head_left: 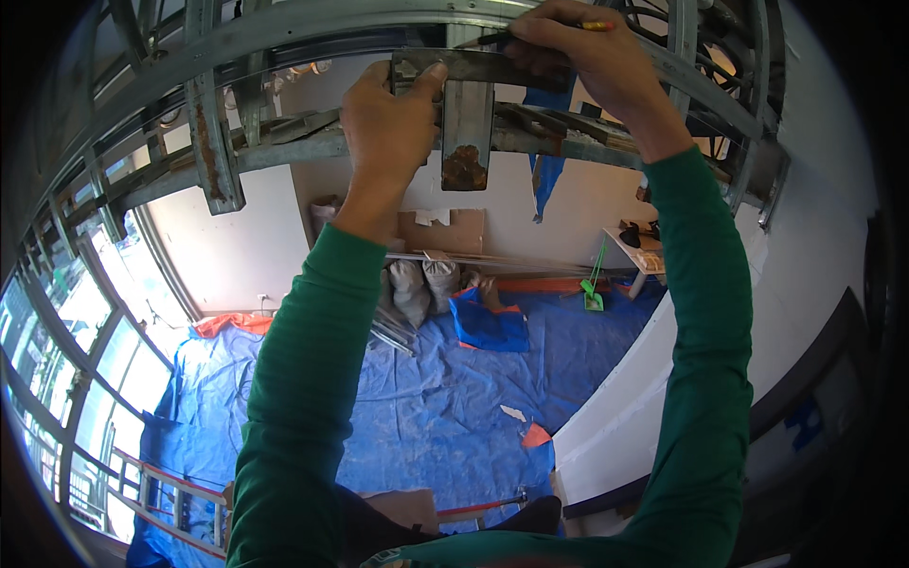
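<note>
Overhead, my left hand grips the left end of a dark flat metal bar, thumb on its face. The bar lies level across a short hanging galvanized metal stud with a rust patch at its lower end. My right hand pinches a pencil, its dark point toward the metal just above the bar. Some right fingers are behind or against the bar's right end, so their contact is unclear. A long curved-looking metal channel runs along the top.
More studs hang at the left of the ceiling frame. Below, a blue tarp covers the floor, with sacks, a green dustpan and a small table. A ladder stands lower left; a white wall is right.
</note>
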Motion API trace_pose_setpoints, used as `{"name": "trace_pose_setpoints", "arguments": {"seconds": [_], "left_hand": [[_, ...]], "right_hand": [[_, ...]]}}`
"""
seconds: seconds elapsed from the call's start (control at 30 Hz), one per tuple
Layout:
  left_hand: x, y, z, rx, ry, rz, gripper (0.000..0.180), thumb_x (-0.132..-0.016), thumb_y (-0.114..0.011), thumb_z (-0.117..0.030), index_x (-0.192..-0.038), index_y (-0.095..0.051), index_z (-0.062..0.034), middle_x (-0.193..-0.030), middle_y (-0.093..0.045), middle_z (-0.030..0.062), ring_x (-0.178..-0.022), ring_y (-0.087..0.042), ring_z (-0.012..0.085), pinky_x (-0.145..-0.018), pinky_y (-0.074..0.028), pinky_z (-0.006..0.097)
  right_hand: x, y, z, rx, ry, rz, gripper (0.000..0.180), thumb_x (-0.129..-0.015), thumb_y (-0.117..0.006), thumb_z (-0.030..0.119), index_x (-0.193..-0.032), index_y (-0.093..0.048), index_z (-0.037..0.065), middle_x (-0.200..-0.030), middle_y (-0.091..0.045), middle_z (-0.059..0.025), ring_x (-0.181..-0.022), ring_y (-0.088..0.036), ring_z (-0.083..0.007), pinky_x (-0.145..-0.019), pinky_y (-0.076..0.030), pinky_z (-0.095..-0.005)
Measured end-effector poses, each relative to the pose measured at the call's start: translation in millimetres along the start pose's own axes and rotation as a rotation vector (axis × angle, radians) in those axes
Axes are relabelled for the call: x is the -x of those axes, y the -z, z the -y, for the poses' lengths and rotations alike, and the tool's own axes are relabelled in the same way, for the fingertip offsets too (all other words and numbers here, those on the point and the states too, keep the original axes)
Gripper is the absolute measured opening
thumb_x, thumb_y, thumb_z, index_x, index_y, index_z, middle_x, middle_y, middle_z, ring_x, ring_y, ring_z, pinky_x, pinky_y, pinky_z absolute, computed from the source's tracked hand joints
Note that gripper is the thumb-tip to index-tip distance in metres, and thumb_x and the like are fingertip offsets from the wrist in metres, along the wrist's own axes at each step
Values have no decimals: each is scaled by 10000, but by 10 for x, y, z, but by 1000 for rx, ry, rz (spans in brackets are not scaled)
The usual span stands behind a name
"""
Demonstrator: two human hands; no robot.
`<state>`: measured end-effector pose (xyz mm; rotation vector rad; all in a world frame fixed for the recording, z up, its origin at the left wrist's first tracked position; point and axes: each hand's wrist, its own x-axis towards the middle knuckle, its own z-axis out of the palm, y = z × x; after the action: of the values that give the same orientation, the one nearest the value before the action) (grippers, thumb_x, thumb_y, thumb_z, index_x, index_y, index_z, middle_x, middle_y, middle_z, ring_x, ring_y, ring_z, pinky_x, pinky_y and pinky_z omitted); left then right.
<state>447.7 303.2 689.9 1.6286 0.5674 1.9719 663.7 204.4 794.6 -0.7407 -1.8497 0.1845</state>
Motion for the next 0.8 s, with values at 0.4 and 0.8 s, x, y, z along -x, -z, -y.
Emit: {"name": "trace_pose_setpoints", "arguments": {"seconds": [0.4, 0.8], "left_hand": [[3, -1, 29, 21, -31, -1, 297, -939, -838, -282, -998, -763, -1, -779, -754, 90, -600, -705, 173, -598, -594, 336], [22, 0, -27, -25, -5, -15, 282, -938, -842, -275, -977, -757, -9, -750, -745, 87, -607, -704, 180, -605, -579, 358]], "right_hand": [[8, 153, -135, 201, 75, 6, 227, -1026, -758, 223, -1088, -802, 10, -950, -800, -97, -890, -770, -188, -843, -603, -308], [47, 54, -50, -56, 72, -16, 162, -1021, -756, 141, -1024, -790, -17, -928, -798, -119, -814, -744, -187, -768, -602, -320]]}}
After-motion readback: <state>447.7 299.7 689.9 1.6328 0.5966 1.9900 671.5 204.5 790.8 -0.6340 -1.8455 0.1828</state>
